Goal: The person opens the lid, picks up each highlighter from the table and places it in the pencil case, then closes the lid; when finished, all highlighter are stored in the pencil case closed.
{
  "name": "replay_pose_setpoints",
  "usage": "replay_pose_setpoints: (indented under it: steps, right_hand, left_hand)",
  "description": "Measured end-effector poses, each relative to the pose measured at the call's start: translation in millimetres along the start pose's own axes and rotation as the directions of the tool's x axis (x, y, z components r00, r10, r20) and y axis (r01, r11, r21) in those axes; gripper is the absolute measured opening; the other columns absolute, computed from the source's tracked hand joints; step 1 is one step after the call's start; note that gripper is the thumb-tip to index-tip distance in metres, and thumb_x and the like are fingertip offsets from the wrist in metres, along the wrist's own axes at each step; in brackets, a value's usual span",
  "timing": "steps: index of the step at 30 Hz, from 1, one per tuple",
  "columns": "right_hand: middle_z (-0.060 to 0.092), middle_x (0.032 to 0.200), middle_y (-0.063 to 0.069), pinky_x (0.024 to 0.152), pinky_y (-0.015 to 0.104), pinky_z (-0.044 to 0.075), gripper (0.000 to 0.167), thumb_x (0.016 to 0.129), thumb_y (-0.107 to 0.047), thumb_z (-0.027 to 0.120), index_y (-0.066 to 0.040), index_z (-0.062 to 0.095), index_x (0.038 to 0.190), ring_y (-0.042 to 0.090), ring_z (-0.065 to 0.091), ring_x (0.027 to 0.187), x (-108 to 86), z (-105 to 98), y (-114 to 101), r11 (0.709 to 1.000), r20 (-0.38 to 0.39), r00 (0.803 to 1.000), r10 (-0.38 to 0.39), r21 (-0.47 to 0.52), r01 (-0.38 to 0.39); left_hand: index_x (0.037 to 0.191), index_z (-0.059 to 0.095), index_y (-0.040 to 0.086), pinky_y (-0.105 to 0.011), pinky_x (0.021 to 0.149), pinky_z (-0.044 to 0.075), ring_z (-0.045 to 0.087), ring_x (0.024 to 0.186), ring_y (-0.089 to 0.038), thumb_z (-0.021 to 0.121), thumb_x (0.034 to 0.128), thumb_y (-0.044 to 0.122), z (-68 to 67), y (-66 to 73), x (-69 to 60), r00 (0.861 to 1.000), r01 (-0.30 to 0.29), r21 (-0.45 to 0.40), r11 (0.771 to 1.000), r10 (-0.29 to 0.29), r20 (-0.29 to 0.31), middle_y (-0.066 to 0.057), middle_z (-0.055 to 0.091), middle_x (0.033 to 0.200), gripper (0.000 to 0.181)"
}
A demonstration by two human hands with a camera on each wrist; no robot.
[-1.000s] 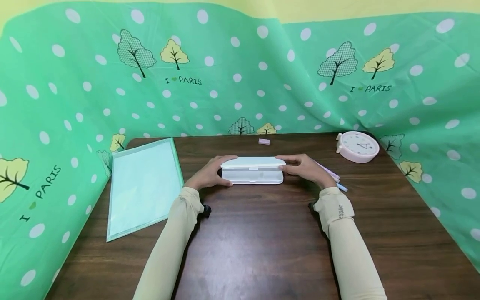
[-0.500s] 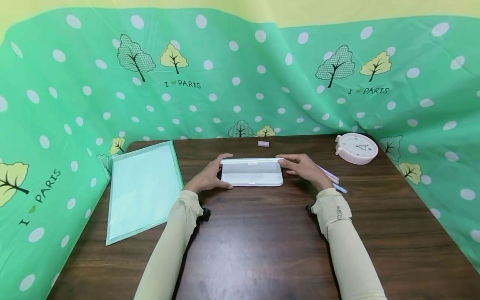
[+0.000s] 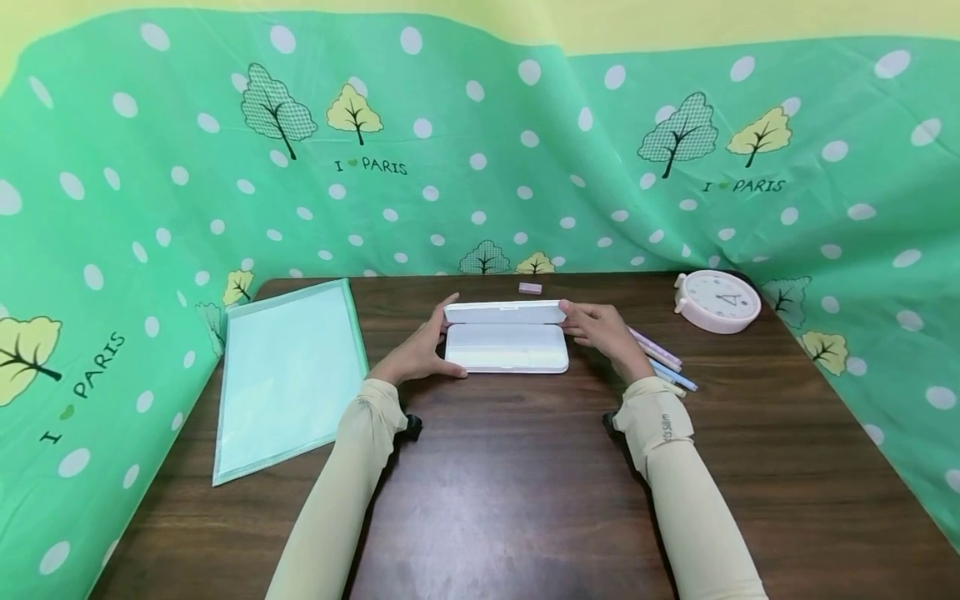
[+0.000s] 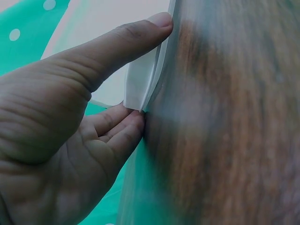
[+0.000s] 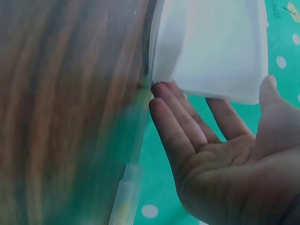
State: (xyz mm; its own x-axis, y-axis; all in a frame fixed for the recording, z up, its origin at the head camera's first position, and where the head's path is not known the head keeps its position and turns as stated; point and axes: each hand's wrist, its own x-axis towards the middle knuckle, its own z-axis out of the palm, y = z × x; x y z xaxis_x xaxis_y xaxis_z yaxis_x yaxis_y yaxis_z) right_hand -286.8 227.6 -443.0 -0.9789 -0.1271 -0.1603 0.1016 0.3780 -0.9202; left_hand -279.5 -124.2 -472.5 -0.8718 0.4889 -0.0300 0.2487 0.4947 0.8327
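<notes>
A white pencil case (image 3: 507, 358) lies on the dark wooden table with its hinged lid (image 3: 504, 314) standing raised at the back. Its inside looks bare. My left hand (image 3: 416, 352) grips the left end. In the left wrist view, the thumb lies along the front edge of the case (image 4: 140, 86) and the other fingertips touch its end. At the right end, my right hand (image 3: 606, 335) holds the lid's edge between thumb and index finger. The right wrist view shows the other fingers against the end of the base (image 5: 168, 44).
Several pens (image 3: 658, 346) lie right of the case, partly behind the right hand. A pink eraser (image 3: 529, 288) sits near the back edge. A pink round clock (image 3: 717, 300) stands at back right, and a pale green folder (image 3: 292, 375) lies left. A dotted green curtain (image 3: 480, 183) surrounds the table.
The lid has swung up and back from nearly covering the case, showing the inside. My right hand has moved with it, uncovering more of the pens. The left hand has stayed at its end.
</notes>
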Motion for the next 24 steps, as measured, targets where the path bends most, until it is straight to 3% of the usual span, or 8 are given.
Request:
replay_pose_setpoints:
  steps: [2,9,12,17,24]
  right_hand:
    - [0.067,0.139,0.032,0.112,0.053,0.050,0.086,0.105,-0.066,0.060,0.003,0.056,0.156,0.042,0.064,0.134,-0.4,1.9,-0.4,1.000,-0.024,1.000,0.015,-0.001,-0.015]
    - [0.068,0.135,0.034,0.111,0.055,0.051,0.090,0.104,-0.070,0.058,0.007,0.058,0.152,0.044,0.066,0.130,-0.8,8.0,-1.8,0.998,-0.079,0.995,0.057,0.024,-0.055]
    - [0.068,0.135,0.035,0.111,0.057,0.050,0.089,0.107,-0.068,0.054,0.007,0.056,0.153,0.046,0.066,0.130,-0.1,9.3,-3.4,0.998,-0.087,0.994,0.063,0.013,-0.063]
    - [0.068,0.135,0.033,0.110,0.058,0.051,0.086,0.109,-0.067,0.049,0.006,0.055,0.155,0.046,0.066,0.129,0.9,9.5,-7.7,0.997,-0.091,0.993,0.076,-0.004,-0.076]
    - [0.070,0.134,0.029,0.109,0.060,0.051,0.091,0.108,-0.072,0.044,0.003,0.051,0.159,0.045,0.067,0.129,1.9,7.8,-11.7,0.995,-0.091,0.991,0.099,-0.023,-0.101]
  left_hand:
    - [0.175,-0.013,0.028,-0.054,0.125,0.034,0.039,0.154,-0.041,0.098,0.0838,0.023,0.7,-4.6,2.6,1.000,-0.007,-0.002,1.000,0.007,-0.003,-0.031,0.032,0.166,0.144]
    - [0.167,-0.031,0.040,-0.055,0.122,0.037,0.043,0.152,-0.035,0.098,0.0716,0.062,8.6,-62.4,28.8,0.998,-0.062,0.040,0.997,0.063,-0.021,-0.022,0.026,0.175,0.162]
    - [0.164,-0.033,0.046,-0.057,0.123,0.035,0.043,0.152,-0.033,0.100,0.0701,0.062,8.9,-64.9,29.9,0.998,-0.064,0.029,0.998,0.065,-0.028,-0.019,0.025,0.175,0.163]
    - [0.163,-0.037,0.041,-0.056,0.124,0.035,0.042,0.154,-0.035,0.100,0.0755,0.052,5.4,-57.6,26.2,0.998,-0.064,0.037,0.997,0.065,-0.022,-0.022,0.035,0.171,0.163]
    - [0.160,-0.034,0.053,-0.056,0.125,0.033,0.045,0.152,-0.029,0.102,0.0680,0.059,7.1,-63.6,29.2,0.997,-0.054,0.013,0.998,0.055,-0.051,-0.020,0.047,0.163,0.165]
